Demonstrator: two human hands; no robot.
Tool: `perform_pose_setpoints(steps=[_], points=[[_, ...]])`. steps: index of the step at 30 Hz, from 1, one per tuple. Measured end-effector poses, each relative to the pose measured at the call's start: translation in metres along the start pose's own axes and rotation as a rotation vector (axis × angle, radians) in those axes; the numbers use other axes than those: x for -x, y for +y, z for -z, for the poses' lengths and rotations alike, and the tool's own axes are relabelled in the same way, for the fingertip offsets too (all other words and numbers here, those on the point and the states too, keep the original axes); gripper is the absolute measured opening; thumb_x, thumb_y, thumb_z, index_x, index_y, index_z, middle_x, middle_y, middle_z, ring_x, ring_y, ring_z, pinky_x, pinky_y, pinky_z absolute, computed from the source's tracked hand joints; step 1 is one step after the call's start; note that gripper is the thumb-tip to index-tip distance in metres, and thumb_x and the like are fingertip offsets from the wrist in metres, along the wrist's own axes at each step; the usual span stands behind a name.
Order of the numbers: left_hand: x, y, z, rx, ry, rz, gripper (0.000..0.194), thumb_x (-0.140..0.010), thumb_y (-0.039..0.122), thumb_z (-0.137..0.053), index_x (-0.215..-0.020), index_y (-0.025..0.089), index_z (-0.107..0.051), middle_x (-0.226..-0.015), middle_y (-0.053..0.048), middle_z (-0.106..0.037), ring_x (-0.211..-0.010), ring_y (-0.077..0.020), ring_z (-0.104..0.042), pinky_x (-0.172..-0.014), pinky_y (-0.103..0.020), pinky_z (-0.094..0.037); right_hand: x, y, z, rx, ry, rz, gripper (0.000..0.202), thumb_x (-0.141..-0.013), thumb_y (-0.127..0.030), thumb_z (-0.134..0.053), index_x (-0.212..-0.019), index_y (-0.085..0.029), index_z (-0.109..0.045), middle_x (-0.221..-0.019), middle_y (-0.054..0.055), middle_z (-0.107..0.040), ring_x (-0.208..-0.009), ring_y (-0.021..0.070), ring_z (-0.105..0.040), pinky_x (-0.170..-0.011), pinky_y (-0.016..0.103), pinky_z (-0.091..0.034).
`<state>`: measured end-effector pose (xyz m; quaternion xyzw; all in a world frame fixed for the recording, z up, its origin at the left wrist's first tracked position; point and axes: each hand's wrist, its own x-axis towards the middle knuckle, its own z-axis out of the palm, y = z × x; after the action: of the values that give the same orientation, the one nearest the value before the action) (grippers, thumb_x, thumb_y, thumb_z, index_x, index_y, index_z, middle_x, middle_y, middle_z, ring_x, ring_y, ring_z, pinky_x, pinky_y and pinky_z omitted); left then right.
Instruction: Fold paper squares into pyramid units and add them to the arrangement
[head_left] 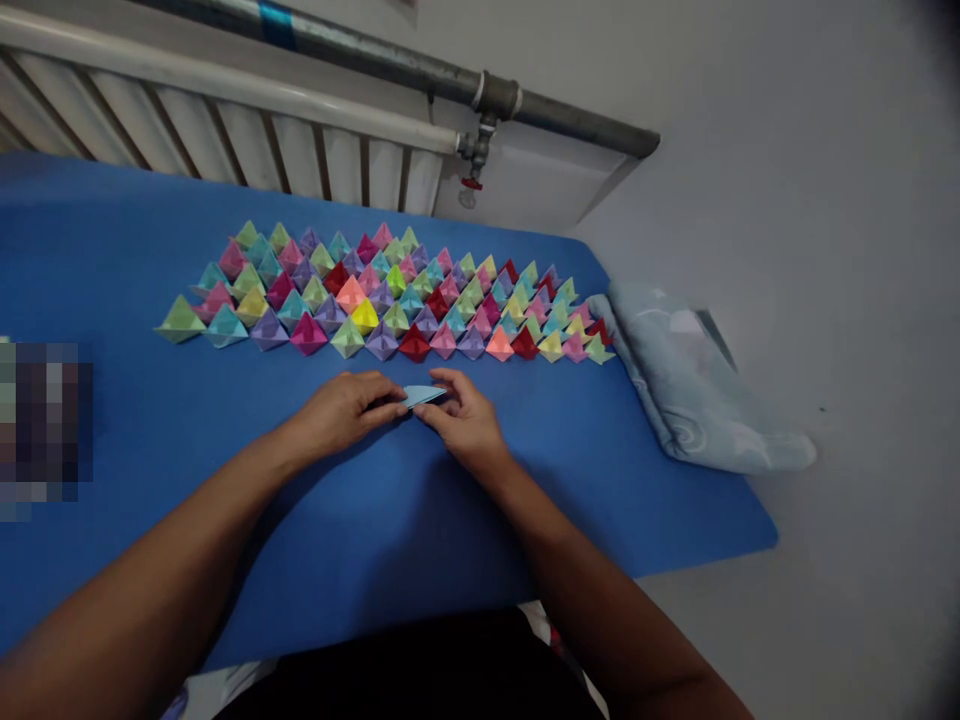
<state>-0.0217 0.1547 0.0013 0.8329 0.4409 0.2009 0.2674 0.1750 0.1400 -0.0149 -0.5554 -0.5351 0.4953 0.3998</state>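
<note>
Between my two hands is a light blue folded paper (423, 396), flat and pointed toward the right. My left hand (346, 408) pinches its left end between thumb and fingers. On the other end, my right hand (466, 415) grips it with thumb below and fingers above. Just beyond my hands stand several rows of folded paper boats (349, 338) in green, blue, pink, purple, red and yellow, close beside one another. Neither hand touches them.
A blue surface (322, 560) lies under everything. On its right edge rests a folded grey-blue cloth (697, 390) against the wall. A white radiator (232, 130) and a metal pipe (405, 70) run along the back. A blurred patch (45, 420) hides something at left.
</note>
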Motion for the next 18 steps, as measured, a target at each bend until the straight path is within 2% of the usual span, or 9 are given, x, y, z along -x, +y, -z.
perform_pose_setpoints(steps=[4,13,18], points=[[0.000,0.000,-0.001,-0.007,0.011,-0.007,0.032,-0.092,0.043,-0.051,-0.099,0.021,-0.073,-0.092,-0.004,-0.073,-0.086,-0.0200,-0.065,-0.077,-0.031,-0.049,-0.001,0.001,-0.001,0.034,-0.012,0.031,0.047,-0.070,-0.031,-0.071,-0.114,-0.023,-0.060,-0.067,-0.008,-0.054,-0.049,0.0074,-0.044,-0.049,0.021,-0.037],[0.000,0.002,-0.001,-0.025,0.006,0.030,0.031,-0.093,0.041,-0.049,-0.100,0.021,-0.071,-0.094,-0.005,-0.073,-0.088,-0.0213,-0.066,-0.078,-0.033,-0.048,-0.002,0.003,-0.001,0.071,-0.003,0.074,0.045,-0.072,-0.030,-0.066,-0.115,-0.023,-0.058,-0.075,-0.006,-0.056,-0.048,0.0067,-0.044,-0.047,0.021,-0.037],[0.003,0.015,-0.006,-0.190,0.047,0.021,0.027,-0.095,0.034,-0.047,-0.105,0.020,-0.068,-0.093,-0.006,-0.073,-0.086,-0.0224,-0.066,-0.080,-0.036,-0.046,-0.007,0.007,-0.003,0.157,-0.015,0.153,0.042,-0.077,-0.023,-0.056,-0.119,-0.023,-0.057,-0.073,-0.006,-0.058,-0.053,0.0087,-0.049,-0.051,0.021,-0.040]])
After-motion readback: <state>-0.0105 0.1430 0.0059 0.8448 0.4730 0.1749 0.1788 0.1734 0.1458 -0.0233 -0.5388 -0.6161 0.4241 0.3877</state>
